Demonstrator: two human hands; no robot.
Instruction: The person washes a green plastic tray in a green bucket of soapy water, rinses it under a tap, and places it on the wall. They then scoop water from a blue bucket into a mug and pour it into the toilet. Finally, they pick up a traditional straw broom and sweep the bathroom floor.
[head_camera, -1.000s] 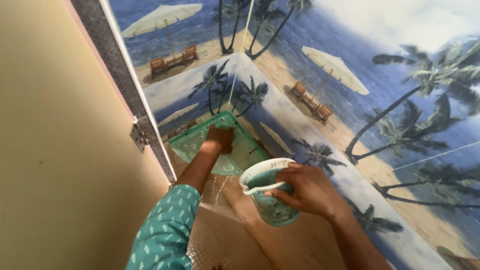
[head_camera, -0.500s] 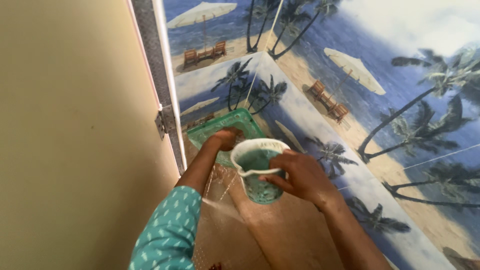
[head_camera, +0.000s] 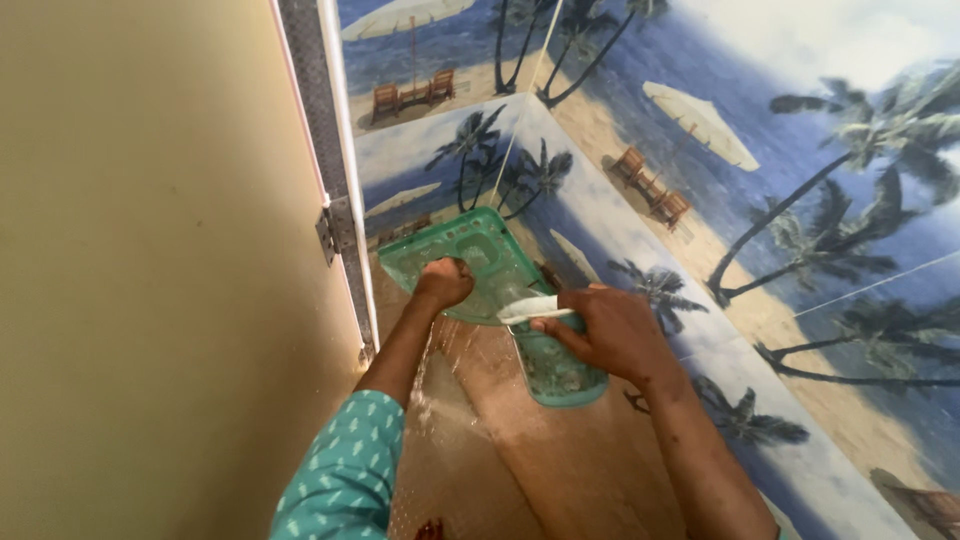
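Where the 2 tiled walls meet in the corner, we see a green plastic tray (head_camera: 470, 255) propped on the wet floor (head_camera: 590, 470), and the left hand (head_camera: 443, 282) is closed in a fist around its lower rim. The right hand (head_camera: 612, 330) grips a tilted green mug (head_camera: 556, 362) just beside the tray's lower right corner, with water (head_camera: 430, 385) streaming down along the left forearm. A beige door (head_camera: 150, 270) with a metal hinge (head_camera: 330, 232) stands at the left.

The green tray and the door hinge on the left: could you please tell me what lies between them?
In the head view, between the green tray and the door hinge stands only the pale door frame edge, then a narrow strip of wet brown floor.
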